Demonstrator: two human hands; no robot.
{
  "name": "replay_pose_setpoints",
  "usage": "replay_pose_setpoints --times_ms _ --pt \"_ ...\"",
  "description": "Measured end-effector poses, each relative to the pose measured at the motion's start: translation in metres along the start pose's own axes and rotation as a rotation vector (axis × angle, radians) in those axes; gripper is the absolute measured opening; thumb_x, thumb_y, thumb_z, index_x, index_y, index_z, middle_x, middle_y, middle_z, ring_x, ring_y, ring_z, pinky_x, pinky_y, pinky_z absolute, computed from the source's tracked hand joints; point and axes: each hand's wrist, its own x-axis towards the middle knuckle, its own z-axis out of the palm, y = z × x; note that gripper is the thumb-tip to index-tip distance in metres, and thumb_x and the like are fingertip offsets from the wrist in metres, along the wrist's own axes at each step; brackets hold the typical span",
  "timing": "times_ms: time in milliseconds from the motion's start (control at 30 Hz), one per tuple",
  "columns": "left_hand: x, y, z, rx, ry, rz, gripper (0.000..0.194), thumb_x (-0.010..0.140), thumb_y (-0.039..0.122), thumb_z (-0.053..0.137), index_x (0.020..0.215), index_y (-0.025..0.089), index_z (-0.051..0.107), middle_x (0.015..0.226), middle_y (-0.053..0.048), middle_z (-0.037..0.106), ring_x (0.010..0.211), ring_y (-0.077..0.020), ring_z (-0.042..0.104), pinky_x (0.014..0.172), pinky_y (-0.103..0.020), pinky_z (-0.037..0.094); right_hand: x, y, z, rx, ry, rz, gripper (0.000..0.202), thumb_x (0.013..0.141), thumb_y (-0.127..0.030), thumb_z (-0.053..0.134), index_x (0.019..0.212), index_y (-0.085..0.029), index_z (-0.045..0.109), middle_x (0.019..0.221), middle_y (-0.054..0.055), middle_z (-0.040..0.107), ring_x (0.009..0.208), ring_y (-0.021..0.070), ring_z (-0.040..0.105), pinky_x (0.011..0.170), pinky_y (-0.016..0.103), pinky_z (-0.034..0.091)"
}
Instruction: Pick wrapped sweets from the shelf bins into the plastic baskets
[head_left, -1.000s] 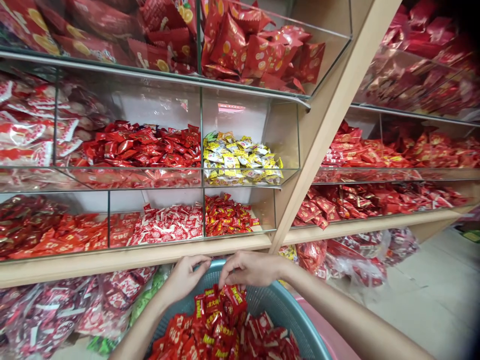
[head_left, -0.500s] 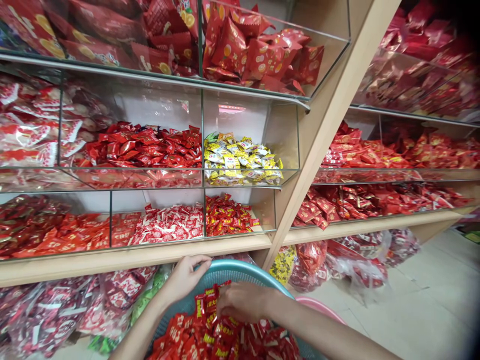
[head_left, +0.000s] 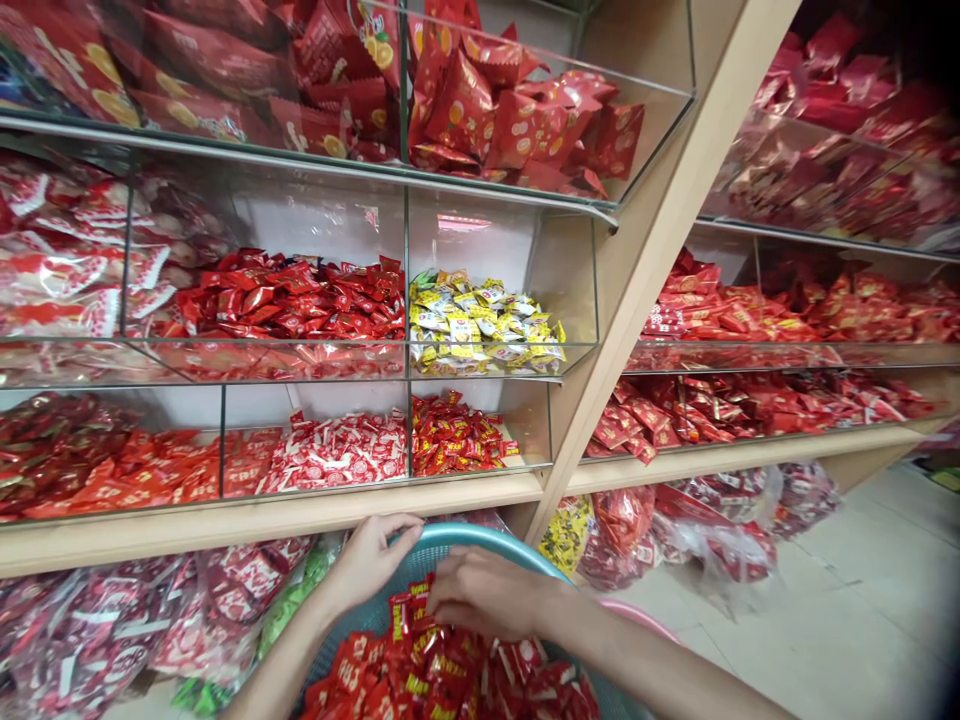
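My left hand (head_left: 379,558) grips the far rim of a teal plastic basket (head_left: 487,535), its thumb and fingers bent over the edge. Inside the basket lies a heap of small red-wrapped candies (head_left: 352,675), some with yellow lettering. Over the middle of the heap is my right hand (head_left: 484,592), back upward and fingers curled down toward the yellow-lettered candies (head_left: 442,655). Its fingertips are partly hidden, so anything between them does not show.
Wooden shelving with clear-fronted bins stands ahead, its lower ledge (head_left: 300,510) just beyond the basket. Bins hold red candies (head_left: 457,435) and yellow-white candies (head_left: 480,320). Bagged candies (head_left: 105,630) lie beneath on the left, more bags (head_left: 712,530) on the right. A pink rim (head_left: 641,615) shows beside the basket.
My right hand has risen a little off the candies, toward the basket's far side. My left hand stays on the rim.
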Motion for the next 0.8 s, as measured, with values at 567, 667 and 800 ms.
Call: replay_pose_setpoints --times_ms 567,667,800 --pt "-0.002 0.004 -0.002 0.01 -0.03 -0.047 0.033 0.086 0.039 0.047 0.094 0.016 0.069 0.09 -0.003 0.071 0.08 -0.0197 0.062 0.071 -0.025 0.047 0.024 0.076 -0.109 -0.221 0.038 1.1 0.025 0.085 -0.027 0.057 0.104 -0.011 0.058 0.106 0.009 0.061 0.093 0.0196 0.06 0.08 0.037 0.049" --pt "-0.002 0.005 -0.003 0.009 -0.026 -0.047 0.034 0.086 0.039 0.047 0.098 0.016 0.069 0.088 -0.003 0.071 0.079 -0.0195 0.062 0.07 -0.025 0.047 0.033 0.084 -0.106 -0.215 0.001 1.155 0.029 0.087 -0.03 0.055 0.11 -0.014 0.055 0.112 0.008 0.058 0.097 0.0197 0.058 0.082 0.04 0.049" --pt "-0.002 0.006 -0.003 0.01 -0.026 -0.05 0.034 0.086 0.039 0.047 0.099 0.017 0.07 0.088 -0.003 0.072 0.078 -0.0196 0.062 0.07 -0.025 0.046 0.037 0.089 -0.103 -0.199 0.006 1.184 0.03 0.087 -0.031 0.054 0.113 -0.014 0.054 0.115 0.009 0.056 0.098 0.0202 0.057 0.083 0.04 0.049"
